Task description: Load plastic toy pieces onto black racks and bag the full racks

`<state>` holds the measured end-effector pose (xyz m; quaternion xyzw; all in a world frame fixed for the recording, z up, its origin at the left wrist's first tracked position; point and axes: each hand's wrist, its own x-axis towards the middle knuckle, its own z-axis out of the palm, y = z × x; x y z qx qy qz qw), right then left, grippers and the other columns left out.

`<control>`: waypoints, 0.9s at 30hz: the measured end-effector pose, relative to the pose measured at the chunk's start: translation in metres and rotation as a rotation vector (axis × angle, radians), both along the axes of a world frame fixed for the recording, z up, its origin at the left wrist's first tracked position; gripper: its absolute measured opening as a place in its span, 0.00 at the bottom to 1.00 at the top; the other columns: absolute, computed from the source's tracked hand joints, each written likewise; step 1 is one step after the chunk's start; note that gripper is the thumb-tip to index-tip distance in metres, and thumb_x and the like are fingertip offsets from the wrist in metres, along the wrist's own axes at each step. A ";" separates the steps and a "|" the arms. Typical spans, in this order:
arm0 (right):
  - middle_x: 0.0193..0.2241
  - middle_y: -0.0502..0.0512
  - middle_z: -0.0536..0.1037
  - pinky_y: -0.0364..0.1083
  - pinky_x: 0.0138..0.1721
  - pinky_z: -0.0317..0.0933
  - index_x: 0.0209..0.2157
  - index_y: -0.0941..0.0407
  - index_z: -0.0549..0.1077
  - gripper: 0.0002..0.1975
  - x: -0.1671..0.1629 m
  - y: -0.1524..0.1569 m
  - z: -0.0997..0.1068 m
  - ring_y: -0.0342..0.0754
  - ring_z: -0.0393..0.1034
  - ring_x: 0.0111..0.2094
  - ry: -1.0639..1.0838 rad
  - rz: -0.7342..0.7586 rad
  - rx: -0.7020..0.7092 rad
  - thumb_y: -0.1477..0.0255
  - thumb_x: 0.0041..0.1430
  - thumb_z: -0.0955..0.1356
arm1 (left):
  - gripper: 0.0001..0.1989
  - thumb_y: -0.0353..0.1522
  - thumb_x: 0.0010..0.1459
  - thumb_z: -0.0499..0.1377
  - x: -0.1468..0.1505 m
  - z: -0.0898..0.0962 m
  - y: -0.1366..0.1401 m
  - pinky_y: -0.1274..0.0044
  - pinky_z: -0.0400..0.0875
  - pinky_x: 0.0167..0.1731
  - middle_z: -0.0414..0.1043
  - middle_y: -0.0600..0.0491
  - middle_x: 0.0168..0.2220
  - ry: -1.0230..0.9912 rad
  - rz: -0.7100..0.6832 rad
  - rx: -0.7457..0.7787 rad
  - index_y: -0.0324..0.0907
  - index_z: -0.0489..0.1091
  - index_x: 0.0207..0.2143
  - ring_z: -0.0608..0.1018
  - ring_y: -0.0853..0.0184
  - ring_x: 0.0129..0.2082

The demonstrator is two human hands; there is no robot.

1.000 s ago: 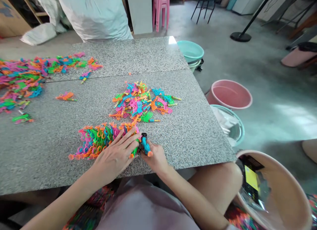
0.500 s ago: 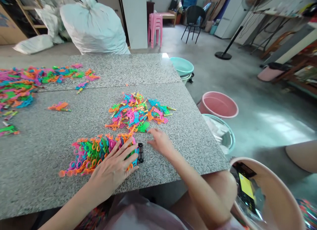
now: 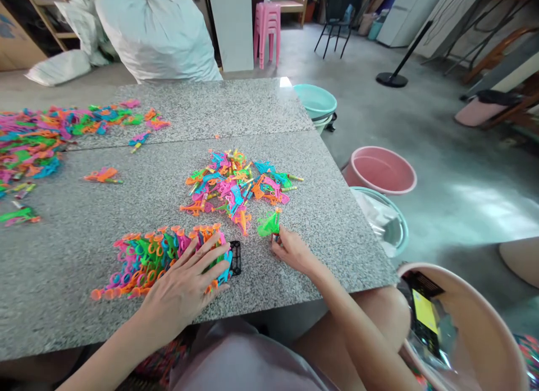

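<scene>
My left hand (image 3: 185, 278) lies with fingers spread over the right end of a row of colourful plastic toys (image 3: 155, 256). These toys stand packed side by side, with orange round tips along both edges. A black plastic frame (image 3: 236, 258) shows at the row's right end, beside my left fingertips. My right hand (image 3: 293, 249) pinches a green plastic toy (image 3: 268, 224) just right of the row; its exact kind is unclear. Beyond both hands lies a loose heap of similar toys (image 3: 236, 183), some with shiny printed sticks.
A larger pile of toys (image 3: 37, 135) covers the far left of the granite table (image 3: 337, 233). A few single toys (image 3: 102, 175) lie between. Basins, including a pink one (image 3: 383, 172), and a large tub (image 3: 480, 323) stand beyond the right edge. A stuffed white sack (image 3: 155, 37) stands behind.
My right hand has taken a green toy from the near edge of the heap and drawn it to the right. My left hand stays on the row.
</scene>
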<state>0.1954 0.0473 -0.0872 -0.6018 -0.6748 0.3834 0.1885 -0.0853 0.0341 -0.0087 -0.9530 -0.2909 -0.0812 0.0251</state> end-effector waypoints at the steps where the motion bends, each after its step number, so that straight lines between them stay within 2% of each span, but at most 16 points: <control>1: 0.28 0.49 0.73 0.41 0.31 0.60 0.37 0.57 0.67 0.04 -0.007 -0.001 -0.003 0.43 0.70 0.28 0.057 -0.047 0.002 0.76 0.60 0.67 | 0.12 0.38 0.69 0.53 0.000 0.000 -0.001 0.66 0.42 0.70 0.67 0.51 0.62 0.005 0.002 -0.005 0.44 0.71 0.48 0.55 0.61 0.70; 5: 0.33 0.51 0.75 0.41 0.31 0.63 0.33 0.55 0.68 0.05 -0.045 0.007 -0.010 0.44 0.71 0.30 0.248 -0.088 0.054 0.73 0.56 0.69 | 0.12 0.37 0.69 0.53 0.000 0.005 -0.005 0.66 0.40 0.70 0.66 0.50 0.62 0.024 -0.004 -0.018 0.43 0.71 0.49 0.55 0.61 0.70; 9: 0.32 0.48 0.78 0.42 0.37 0.65 0.37 0.53 0.68 0.11 -0.077 0.017 -0.013 0.45 0.75 0.34 0.327 -0.068 0.061 0.79 0.52 0.70 | 0.13 0.36 0.70 0.52 0.001 0.010 -0.007 0.68 0.37 0.71 0.67 0.51 0.61 0.017 0.003 -0.044 0.43 0.71 0.50 0.54 0.63 0.70; 11: 0.32 0.48 0.80 0.42 0.39 0.65 0.39 0.53 0.69 0.12 -0.085 0.020 -0.012 0.46 0.77 0.35 0.261 -0.023 0.073 0.79 0.53 0.70 | 0.13 0.37 0.70 0.52 0.001 0.011 -0.007 0.69 0.38 0.71 0.67 0.51 0.61 0.006 0.019 -0.050 0.43 0.72 0.49 0.55 0.63 0.70; 15: 0.35 0.55 0.81 0.43 0.37 0.64 0.43 0.55 0.69 0.13 -0.094 0.022 0.001 0.49 0.77 0.37 -0.026 0.123 0.133 0.78 0.56 0.68 | 0.14 0.38 0.71 0.51 0.004 0.011 -0.006 0.71 0.40 0.70 0.68 0.52 0.61 -0.024 0.024 -0.047 0.44 0.73 0.48 0.57 0.64 0.69; 19: 0.33 0.57 0.80 0.44 0.34 0.62 0.47 0.58 0.68 0.12 -0.103 0.024 0.017 0.50 0.76 0.33 -0.257 0.204 0.113 0.78 0.62 0.64 | 0.13 0.36 0.71 0.51 0.008 0.011 -0.007 0.65 0.39 0.71 0.64 0.49 0.64 -0.091 0.047 -0.034 0.43 0.73 0.46 0.54 0.61 0.70; 21: 0.32 0.56 0.80 0.44 0.34 0.61 0.47 0.57 0.68 0.10 -0.102 0.026 0.020 0.50 0.75 0.33 -0.255 0.253 0.117 0.76 0.64 0.63 | 0.14 0.37 0.71 0.49 0.009 0.010 -0.006 0.66 0.37 0.71 0.67 0.52 0.63 -0.097 0.028 -0.043 0.44 0.74 0.45 0.57 0.63 0.69; 23: 0.36 0.54 0.79 0.43 0.36 0.62 0.47 0.55 0.68 0.10 -0.094 0.032 0.019 0.49 0.75 0.38 -0.176 0.307 0.167 0.76 0.63 0.65 | 0.16 0.38 0.72 0.47 0.008 0.009 -0.005 0.70 0.36 0.71 0.70 0.55 0.60 -0.072 0.009 -0.044 0.45 0.74 0.46 0.60 0.66 0.68; 25: 0.43 0.55 0.78 0.43 0.40 0.63 0.46 0.54 0.69 0.12 -0.082 0.041 0.017 0.49 0.74 0.44 -0.120 0.223 0.223 0.75 0.60 0.69 | 0.16 0.38 0.72 0.47 0.005 0.008 -0.003 0.73 0.36 0.70 0.71 0.57 0.60 -0.043 -0.003 -0.017 0.45 0.74 0.48 0.60 0.67 0.67; 27: 0.47 0.58 0.76 0.44 0.42 0.63 0.47 0.55 0.68 0.16 -0.071 0.050 0.013 0.50 0.73 0.47 -0.137 0.018 0.199 0.71 0.57 0.73 | 0.15 0.38 0.71 0.50 0.002 0.006 -0.001 0.72 0.39 0.70 0.70 0.57 0.61 -0.022 -0.013 0.004 0.45 0.73 0.51 0.60 0.66 0.68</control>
